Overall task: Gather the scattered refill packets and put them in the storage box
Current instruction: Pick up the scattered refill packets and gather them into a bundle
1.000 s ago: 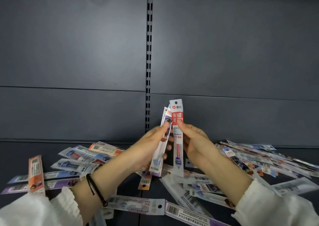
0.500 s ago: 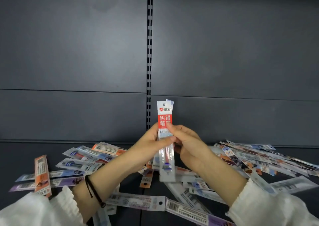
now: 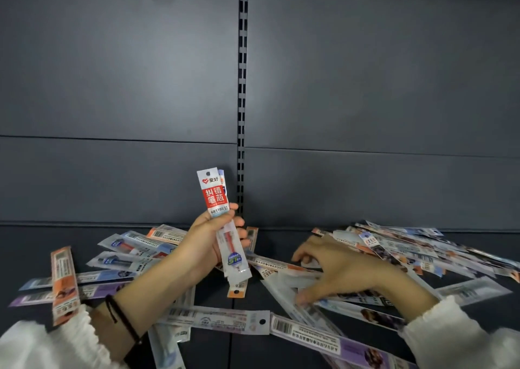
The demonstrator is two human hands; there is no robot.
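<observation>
Head view: left hand [image 3: 206,246] grips the upright refill packets [image 3: 215,197]. At four o'clock, right hand [image 3: 349,270], fingers spread, presses loose packets [image 3: 281,284]. Better pinch one edge cleanly. Storage box unseen.

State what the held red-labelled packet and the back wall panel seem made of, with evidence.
Red-labelled packet: likely thin glossy plastic film; its lower part is see-through, showing the refill. Back wall panel: probably matte painted metal; dull even sheen, slotted upright between panels.
</observation>
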